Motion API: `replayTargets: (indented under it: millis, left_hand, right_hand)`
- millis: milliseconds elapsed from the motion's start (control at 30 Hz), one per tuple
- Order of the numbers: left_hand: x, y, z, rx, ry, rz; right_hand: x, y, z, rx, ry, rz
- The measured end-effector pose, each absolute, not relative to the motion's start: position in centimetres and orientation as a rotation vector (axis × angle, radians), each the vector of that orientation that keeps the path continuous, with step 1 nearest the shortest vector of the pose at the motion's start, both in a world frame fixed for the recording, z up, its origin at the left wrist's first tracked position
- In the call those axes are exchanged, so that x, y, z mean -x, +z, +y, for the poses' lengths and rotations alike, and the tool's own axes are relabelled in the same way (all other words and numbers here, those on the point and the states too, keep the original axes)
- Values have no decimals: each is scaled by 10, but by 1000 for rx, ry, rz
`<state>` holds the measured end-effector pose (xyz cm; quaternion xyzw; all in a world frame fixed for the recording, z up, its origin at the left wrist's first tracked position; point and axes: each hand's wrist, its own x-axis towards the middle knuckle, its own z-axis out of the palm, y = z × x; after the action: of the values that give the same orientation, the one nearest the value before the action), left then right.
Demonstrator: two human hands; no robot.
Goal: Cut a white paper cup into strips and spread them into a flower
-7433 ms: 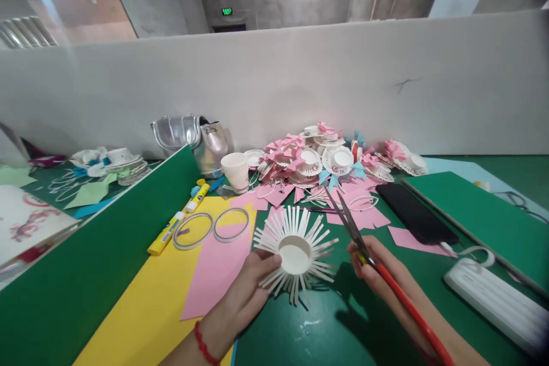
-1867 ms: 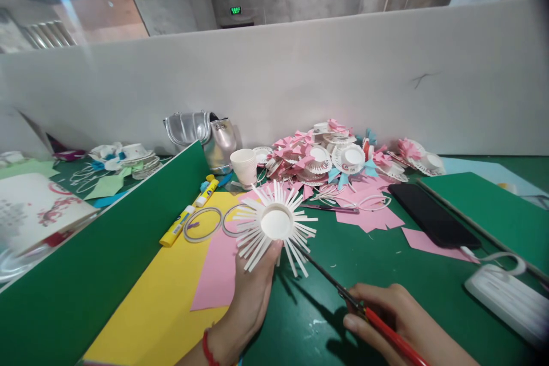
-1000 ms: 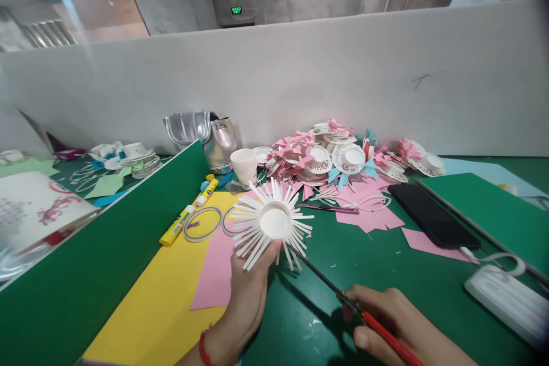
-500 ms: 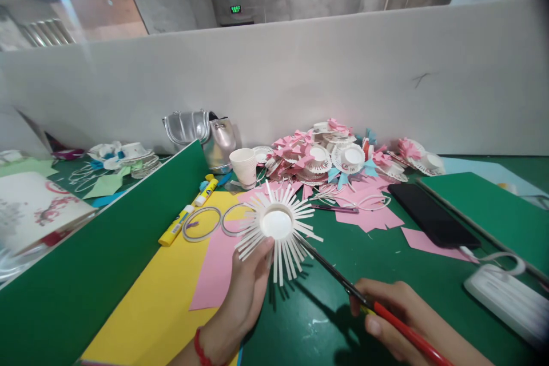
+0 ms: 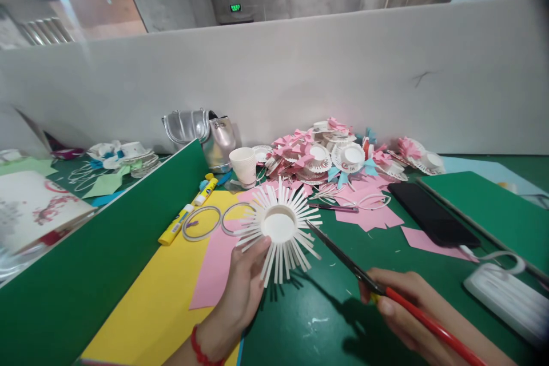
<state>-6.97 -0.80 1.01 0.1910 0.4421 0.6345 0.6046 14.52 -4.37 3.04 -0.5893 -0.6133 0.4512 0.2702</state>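
Observation:
Between the thumb and fingers of my left hand (image 5: 246,277) is a cut paper cup (image 5: 279,225), its wall slit into many thin white strips that fan out around the round base. My right hand (image 5: 407,303) is closed on a pair of scissors (image 5: 347,263) with dark blades and a red handle. The blade tips point up and left at the strips on the cup's right side. Whether they touch a strip, I cannot tell. The fingers behind the cup are hidden.
Yellow glue sticks (image 5: 176,225) and tape rings (image 5: 201,224) lie on the left by yellow paper (image 5: 150,297). Behind stand paper cups (image 5: 243,167) and a pile of cup flowers (image 5: 319,154). A phone (image 5: 431,214) and power bank (image 5: 506,297) lie right. A green divider (image 5: 107,251) rises left.
The scissors have drawn back to the right, their tips now at the outer strips instead of close to the base. The cup has turned slightly in my left hand.

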Motion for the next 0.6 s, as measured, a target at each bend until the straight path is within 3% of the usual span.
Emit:
replayTargets:
  millis: [400,600]
  left_hand:
    - [72,17,-9,-355,1393,1231]
    - [72,16,-12,-343,1384,1238]
  right_hand:
    - [-157,15,-28,1411,1068,-1855]
    - [-160,-2,-19,1639,867,-1738]
